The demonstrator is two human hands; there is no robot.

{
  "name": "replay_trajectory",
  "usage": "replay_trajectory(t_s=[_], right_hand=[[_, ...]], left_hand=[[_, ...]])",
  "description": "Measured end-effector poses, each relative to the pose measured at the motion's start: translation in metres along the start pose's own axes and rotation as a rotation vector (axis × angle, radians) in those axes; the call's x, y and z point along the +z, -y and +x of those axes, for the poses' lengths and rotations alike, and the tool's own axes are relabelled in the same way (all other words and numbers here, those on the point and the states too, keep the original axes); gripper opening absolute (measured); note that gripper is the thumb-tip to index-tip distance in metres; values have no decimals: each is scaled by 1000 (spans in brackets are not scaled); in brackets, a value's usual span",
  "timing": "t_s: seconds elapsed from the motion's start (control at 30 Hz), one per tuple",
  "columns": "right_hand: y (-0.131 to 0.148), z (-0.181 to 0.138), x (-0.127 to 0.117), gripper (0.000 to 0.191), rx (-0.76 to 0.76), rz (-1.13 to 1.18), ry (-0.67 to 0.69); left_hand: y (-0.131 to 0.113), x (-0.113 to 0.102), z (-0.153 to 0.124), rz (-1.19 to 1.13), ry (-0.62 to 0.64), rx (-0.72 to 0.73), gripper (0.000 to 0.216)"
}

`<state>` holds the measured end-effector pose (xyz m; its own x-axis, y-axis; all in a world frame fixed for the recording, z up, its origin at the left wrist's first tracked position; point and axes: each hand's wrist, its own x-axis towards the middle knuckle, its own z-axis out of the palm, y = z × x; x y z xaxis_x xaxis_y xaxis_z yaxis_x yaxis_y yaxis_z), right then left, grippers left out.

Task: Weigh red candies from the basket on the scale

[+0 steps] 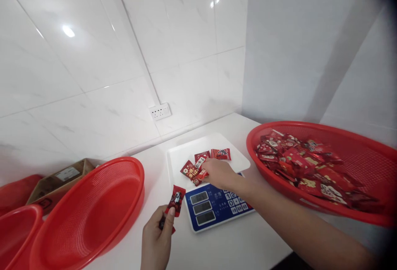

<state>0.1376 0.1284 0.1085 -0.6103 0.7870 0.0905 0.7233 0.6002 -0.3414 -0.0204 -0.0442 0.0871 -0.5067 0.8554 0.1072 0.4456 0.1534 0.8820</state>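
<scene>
Nearest the camera, the left hand (156, 241) is raised over the table (229, 249) with its thumb and fingers pinched on a red sweet (175, 200), which is held upright by its lower end. Just beyond and to the right of it, the right hand (218, 173) is stretched forward over a scale (217, 210), its fingers closed loosely on a red sweet wrapper at the near edge of a small cluster of sweets (195, 168); whether the wrapper is truly gripped or only touched cannot be told. The cluster is laid on the white tray (238, 158) of the scale, directly under and ahead of the right hand's fingertips, and one further sweet (221, 154) is seen lying a little beyond that hand, apart from the rest. Blue keys and three dark displays are shown on the scale's front panel, between the two hands. To the right of the right forearm, a red basket (366, 146) filled with many red sweets is set on the table. To the left of the left hand, a second red basket (93, 216) is placed, with another basket rim (17, 232) overlapped at its left side. Beyond those, a brown box (58, 179) is seen against the tiled wall (93, 55), where a white socket (159, 111) is mounted.
</scene>
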Motion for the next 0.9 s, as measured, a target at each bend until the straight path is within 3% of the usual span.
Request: replay_trajectory(t_s=[0.1, 0.27, 0.53, 0.67, 0.77, 0.9], right_hand=[[-1, 0, -1, 11, 7, 21, -11], [-2, -1, -6, 23, -6, 60, -42], [4, -8, -1, 12, -239, 116, -24], [2, -4, 2, 13, -272, 90, -41], [1, -2, -4, 19, -256, 139, -106], [-2, -2, -24, 22, -142, 362, -305]], left_hand=[[4, -3, 1, 8, 12, -14, 41], [4, 0, 3, -22, 41, -25, 40], [-8, 5, -2, -65, -22, -20, 38], [-7, 3, -2, -56, -32, -21, 39], [-6, 1, -2, -46, -34, -25, 39], [-6, 2, -3, -40, -26, -25, 39]])
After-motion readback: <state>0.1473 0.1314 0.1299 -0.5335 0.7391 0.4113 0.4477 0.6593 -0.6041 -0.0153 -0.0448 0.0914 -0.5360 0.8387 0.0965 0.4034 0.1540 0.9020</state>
